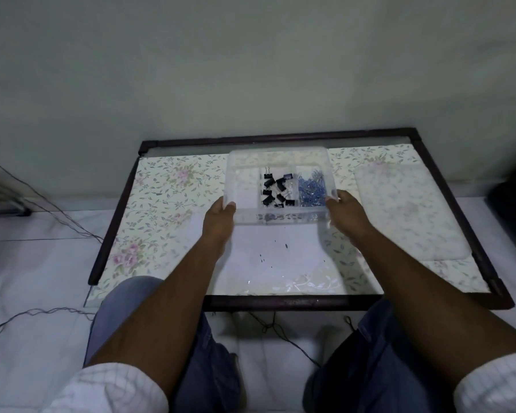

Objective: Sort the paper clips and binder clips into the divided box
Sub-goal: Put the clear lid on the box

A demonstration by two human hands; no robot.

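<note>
Now, a low bench [173, 204] with dark frame and flower-pattern top, close to the wall. Above its middle, a clear divided box [245, 186], gripped at the near left corner by the left hand [221, 217] and at the near right corner by the right hand [344, 214]. Black binder clips [276, 190] in the middle compartment; blue paper clips [313, 187] in the right one

The person wears white sleeves [108, 389] with a faint grid check, pushed up above bare forearms, and blue jeans [209, 368] below the table's near edge [280, 304].
</note>
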